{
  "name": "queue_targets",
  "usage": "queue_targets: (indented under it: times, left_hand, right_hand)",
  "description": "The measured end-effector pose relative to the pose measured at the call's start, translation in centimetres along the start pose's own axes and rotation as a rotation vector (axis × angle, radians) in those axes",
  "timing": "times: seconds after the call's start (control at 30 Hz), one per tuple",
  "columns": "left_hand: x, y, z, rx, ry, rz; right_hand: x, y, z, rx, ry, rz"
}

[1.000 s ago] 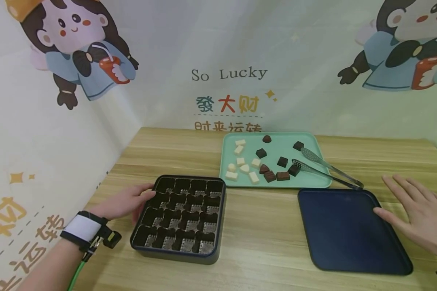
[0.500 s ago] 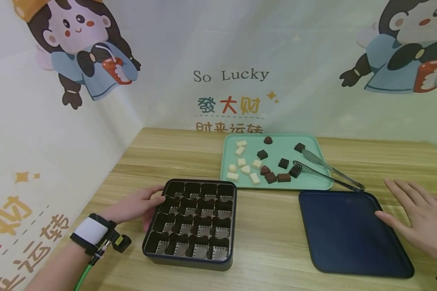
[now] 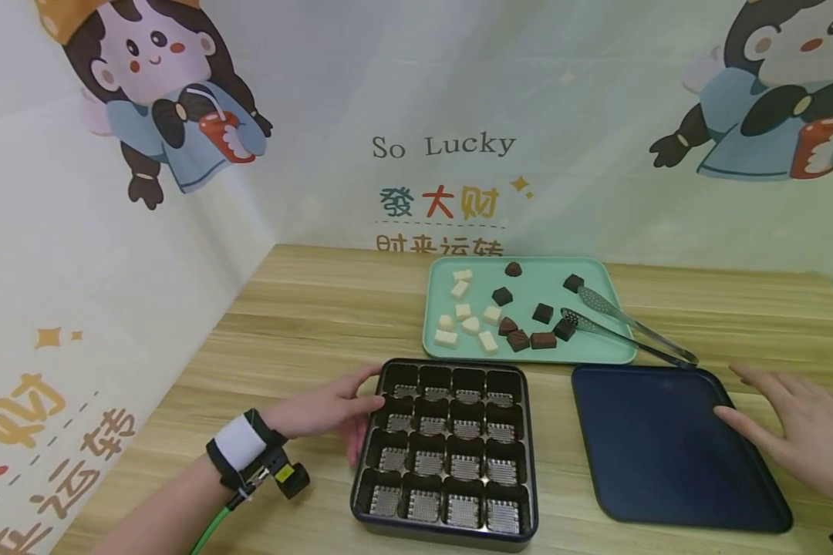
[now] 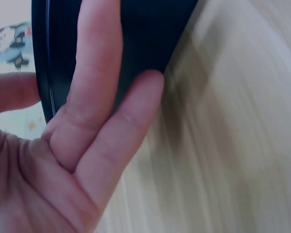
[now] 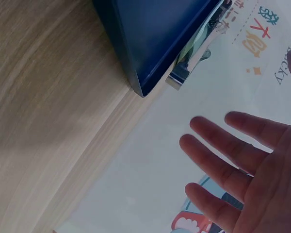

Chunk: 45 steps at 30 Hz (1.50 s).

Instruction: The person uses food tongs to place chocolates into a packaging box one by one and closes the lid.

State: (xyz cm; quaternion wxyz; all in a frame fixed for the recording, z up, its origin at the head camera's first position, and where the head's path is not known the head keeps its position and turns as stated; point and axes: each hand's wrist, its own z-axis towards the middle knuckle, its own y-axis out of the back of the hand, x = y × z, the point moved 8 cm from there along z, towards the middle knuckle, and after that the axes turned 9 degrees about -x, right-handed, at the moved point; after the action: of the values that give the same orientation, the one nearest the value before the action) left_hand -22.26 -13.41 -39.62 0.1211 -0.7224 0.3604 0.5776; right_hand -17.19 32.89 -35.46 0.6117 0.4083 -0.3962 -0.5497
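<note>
A square dark tin box [image 3: 451, 537] with a brown divided insert sits in front of me, its compartments bare. My left hand [image 3: 322, 407] grips its left side, thumb on the upper rim. In the left wrist view, two fingers [image 4: 99, 73] lie along the dark outer wall. The navy lid [image 3: 673, 447] rests on the table to the right of the box. Over its right edge hovers my right hand [image 3: 798, 432], fingers spread and holding nothing. The right wrist view shows that hand's palm apart from the lid's corner [image 5: 145, 68].
Behind the box, a mint green tray [image 3: 521, 354] carries white chocolates [image 3: 470, 325] and dark chocolates [image 3: 543, 313]. Metal tongs [image 3: 639, 331] lean over its right end. A printed curtain hangs behind the wooden table [image 3: 305, 301].
My left hand has brought the box rightward and nearer to me, toward the lid. My right hand stays almost where it was; the tray and tongs have not moved.
</note>
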Motion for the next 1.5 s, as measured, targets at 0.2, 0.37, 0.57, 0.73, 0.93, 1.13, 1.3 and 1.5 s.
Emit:
queue_targets:
  times: [0.2,0.37,0.57,0.73,0.93,1.13,1.3,1.5]
  left_hand:
    - [-0.9,-2.6,1.4,-0.001,-0.005,-0.048]
    - [-1.3,-3.9,2.6,-0.028,-0.024,-0.058]
    - [-1.4,-4.4,3.5,-0.068,-0.045,-0.047]
    - [-1.4,-4.2,3.6,-0.120,-0.053,0.000]
    - [-1.5,-3.8,3.5,-0.161,-0.046,0.021]
    - [-1.4,-4.3,3.6,-0.147,-0.035,0.004]
    - [-1.5,-4.8,3.9,-0.135,-0.041,-0.008]
    - [-1.6,-4.9,4.1,-0.140,-0.049,-0.015]
  right_hand:
    - [0.5,0.5,0.0,-0.036,0.011,0.002]
    - [0.8,0.6,0.1,-0.045,0.023,0.001]
    - [0.9,0.5,0.2,-0.044,0.039,-0.004]
    - [1.7,-0.1,1.6,0.029,0.068,-0.028]
    - [4.2,-0.6,6.2,0.084,0.203,0.012]
    - [5.2,-3.2,9.7,0.204,0.239,0.070]
    - [5.4,-5.4,10.7,0.252,0.228,0.087]
    - [5.0,-6.6,11.1,0.266,0.210,0.115]
